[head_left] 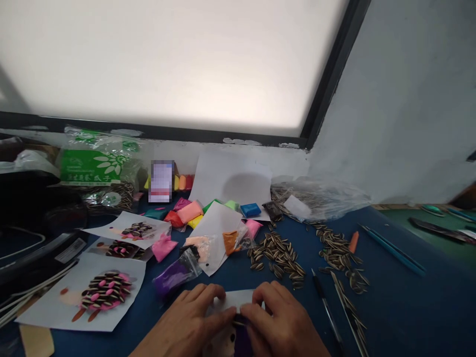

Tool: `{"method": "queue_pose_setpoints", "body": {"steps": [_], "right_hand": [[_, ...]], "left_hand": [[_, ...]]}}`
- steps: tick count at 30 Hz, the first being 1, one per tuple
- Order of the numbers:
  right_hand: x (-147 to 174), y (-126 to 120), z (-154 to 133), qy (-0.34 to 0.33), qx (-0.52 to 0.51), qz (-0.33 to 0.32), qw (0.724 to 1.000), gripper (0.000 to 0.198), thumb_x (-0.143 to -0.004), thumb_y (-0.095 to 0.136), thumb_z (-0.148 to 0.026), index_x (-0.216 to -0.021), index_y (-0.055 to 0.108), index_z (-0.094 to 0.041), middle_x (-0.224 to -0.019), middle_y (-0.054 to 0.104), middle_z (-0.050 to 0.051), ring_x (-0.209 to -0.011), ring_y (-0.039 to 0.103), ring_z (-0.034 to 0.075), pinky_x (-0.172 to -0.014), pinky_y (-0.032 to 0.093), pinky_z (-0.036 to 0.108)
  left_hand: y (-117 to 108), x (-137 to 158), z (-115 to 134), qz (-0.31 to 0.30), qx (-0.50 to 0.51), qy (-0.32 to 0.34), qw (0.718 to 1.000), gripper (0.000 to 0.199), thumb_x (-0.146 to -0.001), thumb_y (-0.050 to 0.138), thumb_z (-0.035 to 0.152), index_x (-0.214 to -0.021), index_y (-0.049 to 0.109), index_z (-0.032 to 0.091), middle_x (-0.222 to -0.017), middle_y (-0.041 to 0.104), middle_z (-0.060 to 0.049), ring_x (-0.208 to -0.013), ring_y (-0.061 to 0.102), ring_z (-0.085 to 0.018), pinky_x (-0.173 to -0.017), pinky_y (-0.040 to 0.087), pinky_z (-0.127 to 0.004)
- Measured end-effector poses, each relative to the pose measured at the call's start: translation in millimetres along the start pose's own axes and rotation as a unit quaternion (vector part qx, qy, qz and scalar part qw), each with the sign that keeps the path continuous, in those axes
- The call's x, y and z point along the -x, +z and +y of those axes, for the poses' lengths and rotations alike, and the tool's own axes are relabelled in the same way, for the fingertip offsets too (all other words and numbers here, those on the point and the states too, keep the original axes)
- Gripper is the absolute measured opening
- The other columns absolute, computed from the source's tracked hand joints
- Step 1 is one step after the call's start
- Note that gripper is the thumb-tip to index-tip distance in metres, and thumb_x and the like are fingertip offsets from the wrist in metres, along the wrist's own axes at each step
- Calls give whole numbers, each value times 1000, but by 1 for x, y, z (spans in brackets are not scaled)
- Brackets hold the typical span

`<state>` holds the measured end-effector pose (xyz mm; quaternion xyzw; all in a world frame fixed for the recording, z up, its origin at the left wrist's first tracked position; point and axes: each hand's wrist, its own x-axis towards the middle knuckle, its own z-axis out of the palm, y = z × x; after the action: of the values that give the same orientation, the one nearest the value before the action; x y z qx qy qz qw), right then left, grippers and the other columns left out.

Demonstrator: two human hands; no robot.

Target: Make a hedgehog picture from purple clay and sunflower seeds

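Note:
At the near edge of the table, a white sheet of paper [238,297] lies under both hands, with purple clay [243,341] and a black spot showing on it. My left hand [193,317] comes from the left with fingers curled. Its thumb tip meets that of my right hand [280,320], whose fingers are also bent and closed. At the thumb tips, a dark striped sunflower seed [240,321] shows over the purple clay; it is partly covered. The fingers hide much of the sheet. A purple clay packet [173,275] lies beyond my left hand.
Loose sunflower seeds [277,258] lie beyond my right hand. To the right are a pen [327,310], tweezers [347,312] and a blue tool [394,250]. Hedgehog pictures with seeds on pink clay [107,292] lie left. Colourful clay packets [189,212] and a seed bag [98,168] stand behind.

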<state>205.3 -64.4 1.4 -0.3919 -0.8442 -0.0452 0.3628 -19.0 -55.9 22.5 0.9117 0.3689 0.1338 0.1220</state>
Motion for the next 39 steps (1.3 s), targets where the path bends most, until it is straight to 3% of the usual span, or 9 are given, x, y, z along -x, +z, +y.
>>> {"method": "queue_pose_setpoints", "body": {"steps": [3, 7, 11, 16, 22, 26, 31, 36, 39], "right_hand": [[1, 10, -1, -7, -5, 50, 999, 26, -90, 48, -11, -67, 55, -20, -69, 48, 0, -61, 39, 15, -57, 24, 30], [2, 19, -1, -10, 1, 70, 998, 30, -92, 46, -12, -64, 52, -19, -68, 47, 0, -61, 37, 15, -57, 22, 31], [-2, 15, -1, -6, 12, 65, 998, 35, -97, 43, -14, -64, 53, -19, -67, 48, 1, -62, 38, 16, -58, 23, 32], [-5, 7, -5, -12, 28, 5, 1000, 39, -101, 41, -15, -65, 55, -19, -67, 52, 1, -62, 44, 16, -58, 28, 31], [-1, 15, -7, 23, 36, 36, 998, 49, -106, 32, -22, -63, 54, -20, -65, 52, 2, -60, 44, 18, -57, 28, 33], [-6, 9, -8, 10, 47, 10, 999, 45, -104, 36, -18, -64, 54, -20, -65, 54, 1, -60, 47, 17, -57, 30, 32], [-10, 4, -8, -4, 64, -11, 998, 41, -102, 40, -15, -64, 56, -20, -66, 56, 2, -61, 49, 17, -58, 32, 31], [-7, 13, -9, 12, 57, 37, 998, 48, -105, 33, -17, -61, 51, -20, -63, 52, 1, -59, 45, 17, -56, 28, 33], [-6, 10, -8, 14, 43, 20, 999, 40, -102, 39, -16, -64, 53, -20, -66, 53, 1, -60, 45, 17, -57, 29, 32]], "left_hand": [[-4, 3, -3, 3, 23, 13, 1000, 65, -81, 56, 4, -137, 57, 36, -126, 64, -6, -105, 63, -25, -86, 50, -31], [2, 4, -8, 1, 14, 25, 1000, 65, -83, 59, 9, -141, 53, 37, -128, 63, -7, -106, 62, -27, -87, 50, -33], [16, 3, -13, 4, -11, 38, 999, 59, -85, 60, 12, -138, 56, 37, -126, 63, -7, -100, 63, -27, -83, 50, -33], [24, 1, -11, 11, -40, 18, 999, 53, -85, 64, 10, -131, 61, 36, -123, 65, -6, -99, 64, -26, -82, 51, -33], [15, 2, -9, 12, -31, 30, 999, 51, -87, 63, 12, -133, 62, 35, -122, 68, -7, -98, 65, -26, -82, 51, -31], [7, 2, -8, 6, 3, 35, 999, 50, -88, 62, 22, -137, 59, 35, -125, 67, -8, -101, 64, -28, -83, 50, -33], [7, 0, -5, -16, -32, 34, 999, 47, -89, 57, 20, -135, 60, 33, -123, 69, -10, -98, 66, -29, -79, 52, -34], [5, -1, -2, -31, -59, 33, 997, 50, -89, 57, 18, -138, 59, 30, -127, 68, -12, -104, 66, -31, -82, 53, -37], [5, -1, -3, -30, -47, 32, 998, 48, -88, 59, 20, -135, 61, 29, -126, 68, -12, -101, 67, -31, -80, 54, -37]]}}
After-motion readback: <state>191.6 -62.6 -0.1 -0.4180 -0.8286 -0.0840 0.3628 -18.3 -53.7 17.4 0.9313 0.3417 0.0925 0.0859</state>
